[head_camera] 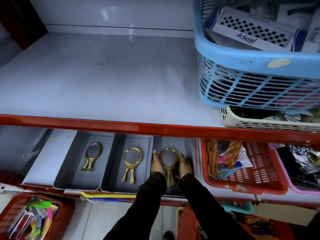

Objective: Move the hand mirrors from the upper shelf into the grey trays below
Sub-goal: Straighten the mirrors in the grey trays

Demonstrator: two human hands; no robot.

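Three grey trays stand side by side on the lower shelf. The left tray (65, 170) holds gold hand mirrors (91, 155) lying stacked, with two handles showing. The middle tray (112, 170) holds another stacked gold pair (131, 161). In the right tray (173, 142) a gold hand mirror (168, 161) lies with its handle towards me. My left hand (156, 164) presses on its left rim and my right hand (185, 166) on its right rim, so the mirror is held between them. I see no mirror on the upper shelf (103, 75).
A blue basket (251, 66) of boxes sits on a white basket (259, 122) at the upper shelf's right. A red shelf edge (121, 124) runs above the trays. Right of the trays stand a red basket (242, 170) and a pink one (297, 186). Another red basket (26, 219) is lower left.
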